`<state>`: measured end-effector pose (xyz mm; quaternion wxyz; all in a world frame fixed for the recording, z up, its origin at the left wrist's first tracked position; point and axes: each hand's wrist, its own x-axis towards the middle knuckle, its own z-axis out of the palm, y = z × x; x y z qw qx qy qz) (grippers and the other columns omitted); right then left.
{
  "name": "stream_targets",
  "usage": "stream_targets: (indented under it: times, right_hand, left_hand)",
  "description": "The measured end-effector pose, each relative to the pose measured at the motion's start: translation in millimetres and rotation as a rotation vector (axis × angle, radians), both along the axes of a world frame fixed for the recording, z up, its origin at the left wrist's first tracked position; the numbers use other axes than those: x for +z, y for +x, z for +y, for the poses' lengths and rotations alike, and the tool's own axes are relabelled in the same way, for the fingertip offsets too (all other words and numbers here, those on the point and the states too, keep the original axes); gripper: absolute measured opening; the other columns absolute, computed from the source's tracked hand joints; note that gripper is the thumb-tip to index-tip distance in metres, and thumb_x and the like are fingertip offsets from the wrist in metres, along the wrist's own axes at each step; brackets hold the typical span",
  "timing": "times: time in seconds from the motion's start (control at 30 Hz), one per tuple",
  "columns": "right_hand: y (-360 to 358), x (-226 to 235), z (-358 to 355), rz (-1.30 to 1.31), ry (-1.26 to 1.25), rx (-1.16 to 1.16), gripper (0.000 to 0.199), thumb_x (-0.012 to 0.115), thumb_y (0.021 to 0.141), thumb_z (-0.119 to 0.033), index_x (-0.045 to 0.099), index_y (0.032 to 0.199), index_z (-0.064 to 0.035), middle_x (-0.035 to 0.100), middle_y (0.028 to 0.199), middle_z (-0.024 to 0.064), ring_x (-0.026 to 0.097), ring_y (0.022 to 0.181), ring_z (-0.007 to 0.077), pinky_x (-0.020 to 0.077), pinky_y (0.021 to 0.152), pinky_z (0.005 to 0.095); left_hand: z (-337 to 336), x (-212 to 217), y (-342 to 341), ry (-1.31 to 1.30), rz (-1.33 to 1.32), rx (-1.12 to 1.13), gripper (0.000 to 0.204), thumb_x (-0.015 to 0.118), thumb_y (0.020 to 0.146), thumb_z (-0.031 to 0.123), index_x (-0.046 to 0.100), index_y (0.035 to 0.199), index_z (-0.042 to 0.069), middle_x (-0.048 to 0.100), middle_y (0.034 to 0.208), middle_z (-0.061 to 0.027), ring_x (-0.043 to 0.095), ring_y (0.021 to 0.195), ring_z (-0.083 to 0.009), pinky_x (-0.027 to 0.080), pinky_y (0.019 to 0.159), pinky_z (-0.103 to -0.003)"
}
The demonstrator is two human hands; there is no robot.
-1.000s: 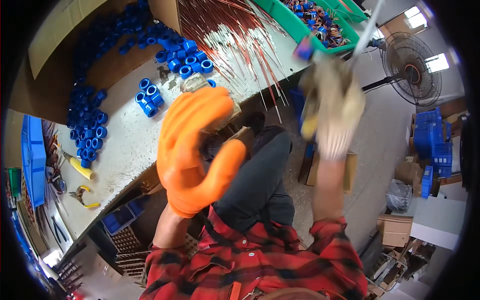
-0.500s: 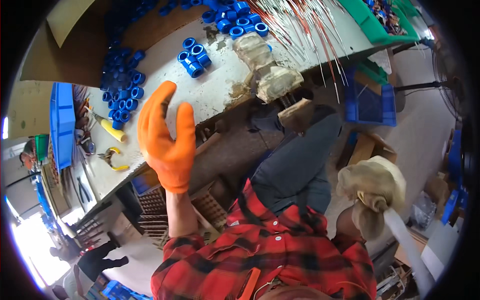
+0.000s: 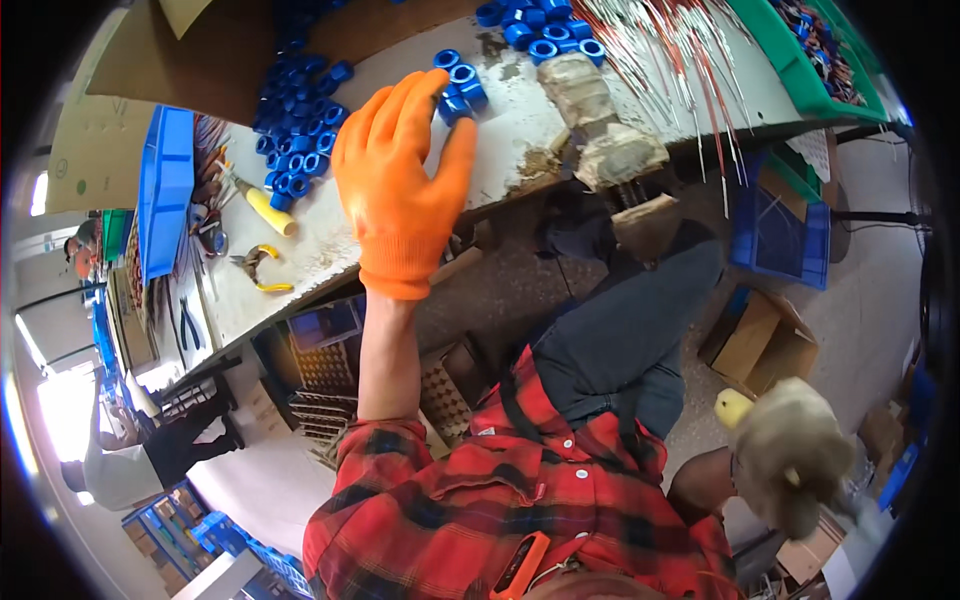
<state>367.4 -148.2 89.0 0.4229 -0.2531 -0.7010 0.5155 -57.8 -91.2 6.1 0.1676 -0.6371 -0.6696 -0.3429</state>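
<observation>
My left hand [image 3: 405, 180], in an orange glove, reaches over the workbench [image 3: 330, 245] with fingers stretched and thumb apart. Its fingertips are beside a small group of blue hollow ring-like fittings [image 3: 462, 90]; whether they touch is unclear. Low on the right is my right hand [image 3: 795, 455], in a soiled grey-beige glove, held off the bench. Its fingers look curled, and a rounded yellow end [image 3: 733, 407] sticks out beside it; the rest of that thing is hidden or blurred. At the bench edge stands a clamp-like vise [image 3: 620, 155] with cloth-wrapped jaws.
More blue fittings [image 3: 300, 150] are heaped by a cardboard box [image 3: 180, 65]. A yellow-handled tool [image 3: 268, 212] and yellow-handled pliers [image 3: 262, 270] lie left. Thin red and white rods [image 3: 690, 60] overhang the bench near a green bin [image 3: 800, 75]. An open carton [image 3: 760, 340] sits on the floor.
My left hand has moved forward to the small group of blue fittings. My right hand has shifted lower and outward, and the yellow end now shows beside it. The view has turned somewhat.
</observation>
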Motion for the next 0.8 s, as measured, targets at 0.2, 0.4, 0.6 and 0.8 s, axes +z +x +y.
stream_targets:
  times: [0.2, 0.4, 0.6, 0.8]
  right_hand:
    - [-56, 3, 15, 0.072, 0.022, 0.018, 0.015, 0.074, 0.092, 0.002, 0.073, 0.106, -0.0041, 0.075, 0.099, 0.0125, 0.069, 0.069, 0.0215, 0.0561, 0.063, 0.0328]
    - [-44, -22, -4, 0.205, -0.036, -0.170, 0.015, 0.076, 0.093, -0.003, 0.072, 0.108, -0.0045, 0.073, 0.097, 0.0128, 0.066, 0.064, 0.0190, 0.0519, 0.056, 0.0284]
    - [-29, -38, -23, 0.314, -0.058, -0.325, 0.018, 0.078, 0.094, -0.008, 0.070, 0.110, -0.0049, 0.070, 0.095, 0.0131, 0.064, 0.059, 0.0166, 0.0478, 0.050, 0.0240]
    - [-49, -99, -34, 0.274, -0.652, -0.558, 0.039, 0.076, 0.098, -0.019, 0.070, 0.128, 0.0064, 0.071, 0.078, 0.0145, 0.053, 0.050, 0.0104, 0.0339, 0.040, 0.0222]
  left_hand:
    - [6, -11, 0, 0.006, 0.054, -0.014, 0.032, 0.082, 0.088, 0.009, 0.082, 0.119, 0.010, 0.085, 0.119, 0.0002, 0.076, 0.106, -0.0258, 0.055, 0.102, -0.039]
    - [11, -12, 1, 0.084, 0.147, -0.042, 0.025, 0.081, 0.088, 0.008, 0.083, 0.114, 0.010, 0.085, 0.114, 0.0003, 0.076, 0.101, -0.0242, 0.055, 0.100, -0.040]
    - [5, -14, -7, 0.116, 0.110, -0.065, 0.026, 0.080, 0.088, 0.007, 0.083, 0.113, 0.011, 0.085, 0.115, 0.0001, 0.075, 0.099, -0.0235, 0.056, 0.095, -0.039]
    - [-2, -12, -1, -0.007, 0.081, -0.069, 0.032, 0.082, 0.087, 0.004, 0.084, 0.119, 0.010, 0.085, 0.114, -0.0010, 0.075, 0.099, -0.0230, 0.056, 0.095, -0.036]
